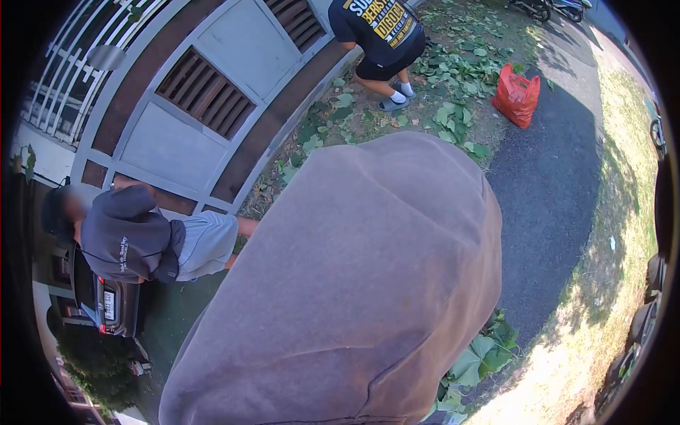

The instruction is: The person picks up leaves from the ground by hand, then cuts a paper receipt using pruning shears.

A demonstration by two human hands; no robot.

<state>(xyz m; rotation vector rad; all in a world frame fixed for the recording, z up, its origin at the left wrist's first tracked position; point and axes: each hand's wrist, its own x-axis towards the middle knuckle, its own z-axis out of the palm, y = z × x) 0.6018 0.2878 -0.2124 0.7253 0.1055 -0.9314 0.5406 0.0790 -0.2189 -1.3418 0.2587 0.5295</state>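
Neither my left hand nor my right hand shows in the head view. A large brown-grey piece of clothing (354,269), with soft folds and a seam low down, fills the middle very close to the camera and hides what lies behind it. Broad green leaves (483,358) stick out past its lower right edge.
A person in a dark printed shirt (379,21) bends over leaf-strewn ground (453,64). A red plastic bag (516,99) stands by the asphalt (545,205). Another person (127,234) stands left, near a grey gate (244,46) and a parked car (117,304).
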